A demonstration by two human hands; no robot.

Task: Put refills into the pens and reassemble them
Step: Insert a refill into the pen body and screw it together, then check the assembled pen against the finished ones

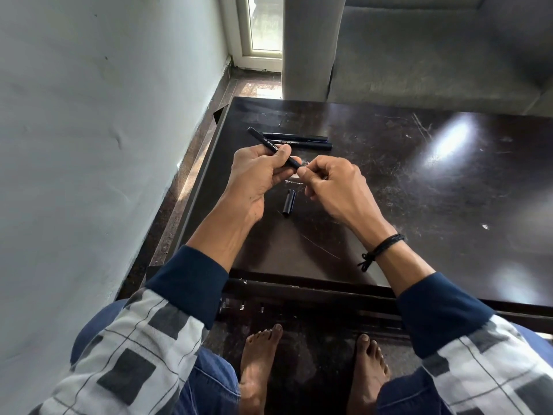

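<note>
My left hand (257, 172) grips a black pen barrel (263, 142) with white lettering, slanted from upper left down to the right. My right hand (329, 187) pinches its fingertips together at the barrel's open right end; what they hold is too small to make out. A black pen cap (289, 203) lies on the dark table (389, 190) just below both hands. Two more black pens (299, 140) lie side by side on the table beyond my left hand.
The table's left edge runs close to a pale wall (89, 145). A grey sofa (434, 55) stands behind the table. My bare feet (260, 372) rest on the dark floor under the table's near edge.
</note>
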